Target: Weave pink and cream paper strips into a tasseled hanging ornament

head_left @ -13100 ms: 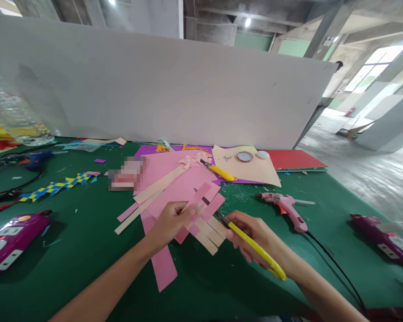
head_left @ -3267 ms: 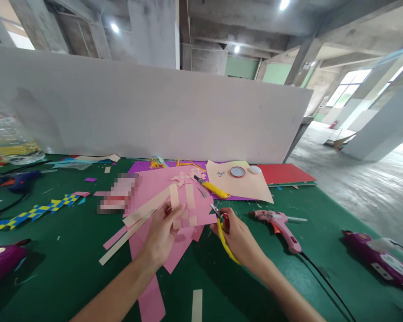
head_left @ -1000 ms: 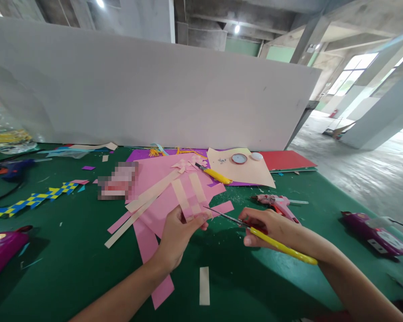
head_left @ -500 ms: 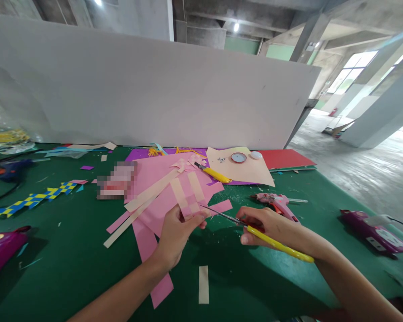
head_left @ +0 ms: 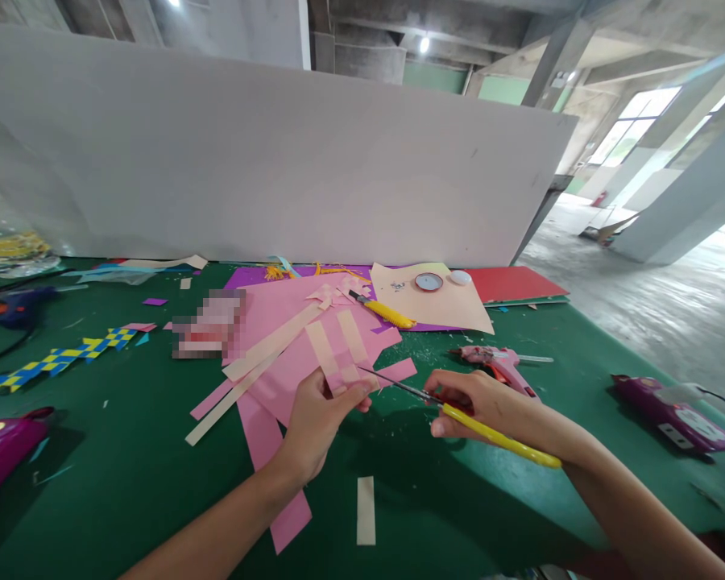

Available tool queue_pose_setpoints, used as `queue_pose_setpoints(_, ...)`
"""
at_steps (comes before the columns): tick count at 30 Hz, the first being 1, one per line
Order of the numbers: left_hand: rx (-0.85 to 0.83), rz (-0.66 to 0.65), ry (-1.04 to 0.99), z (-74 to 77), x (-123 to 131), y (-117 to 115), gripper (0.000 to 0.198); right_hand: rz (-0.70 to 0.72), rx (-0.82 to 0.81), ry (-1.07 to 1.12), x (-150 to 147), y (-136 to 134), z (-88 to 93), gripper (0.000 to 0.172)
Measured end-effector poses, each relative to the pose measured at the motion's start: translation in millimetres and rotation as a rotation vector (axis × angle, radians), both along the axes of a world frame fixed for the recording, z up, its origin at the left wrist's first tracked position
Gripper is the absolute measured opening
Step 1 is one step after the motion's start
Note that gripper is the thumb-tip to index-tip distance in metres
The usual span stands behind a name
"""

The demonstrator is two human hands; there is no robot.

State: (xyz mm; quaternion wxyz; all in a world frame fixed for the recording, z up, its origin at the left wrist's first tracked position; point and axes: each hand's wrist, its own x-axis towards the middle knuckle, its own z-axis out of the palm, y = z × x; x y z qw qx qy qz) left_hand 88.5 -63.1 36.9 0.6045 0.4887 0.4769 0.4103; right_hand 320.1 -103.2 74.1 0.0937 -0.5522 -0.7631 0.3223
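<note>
My left hand (head_left: 317,415) pinches a small woven piece of pink and beige paper strips (head_left: 341,350), held up just above the green table (head_left: 126,467). In my right hand (head_left: 472,400) is a pair of yellow-handled scissors (head_left: 459,415), fingers closed through the grips. The blades point left, and their tips touch the lower right edge of the woven piece beside my left thumb. Under the woven piece lie pink sheets (head_left: 278,322) and loose beige strips (head_left: 259,354).
A cut beige strip (head_left: 366,509) lies near the table's front. A pink glue gun (head_left: 500,364) sits right of my right hand, a yellow utility knife (head_left: 383,311) behind. Purple devices (head_left: 670,403) (head_left: 0,447) rest at both sides. A blue-yellow woven band (head_left: 60,361) lies left.
The woven piece and scissors hold almost the same pose as a second ago. The blade tips have crept slightly left, closer against the piece's edge.
</note>
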Motion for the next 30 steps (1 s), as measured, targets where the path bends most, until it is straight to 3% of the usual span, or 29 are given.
queue_pose_setpoints(30,-0.036,-0.032,-0.097,-1.4,-1.7,0.5,0.023,-0.041,0.037,0.032,-0.2,1.8,-6.5,0.038)
